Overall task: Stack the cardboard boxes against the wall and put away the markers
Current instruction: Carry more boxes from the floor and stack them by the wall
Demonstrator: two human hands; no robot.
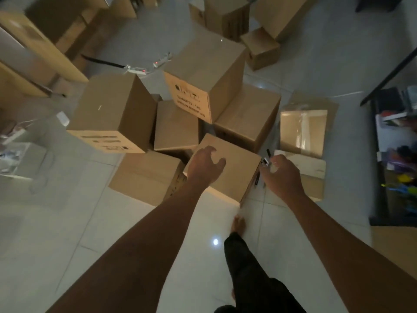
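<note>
While both bare arms reach forward over the pale tiled floor (67, 222), the left hand (206, 164) hovers above the nearest box (234, 175) with fingers loosely curled and spread, holding nothing; whether it touches the top face cannot be told. The right hand (282, 172) sits just past that box's right edge, its fingers curled round markers (266, 160), whose dark and white ends show beyond the knuckles. A dark marker (257, 180) lies close to the box's right side, near the floor.

The nearest box stands at the front of a loose cluster: a low box (144, 175) touches its left side, a small box (176, 125) lies behind, and a printed box (203, 80) rests tilted on top of its neighbours. A large box (110, 111) leans at the left edge of the cluster, a wide box (248, 118) sits at the right. Flattened cardboard (304, 132) lies on the floor just right of the cluster, between it and a dark shelf unit (379, 154). More boxes (228, 14) stand farther back. Open floor lies at the near left and beneath the arms, where a bare foot (238, 223) stands just short of the nearest box's front corner.
</note>
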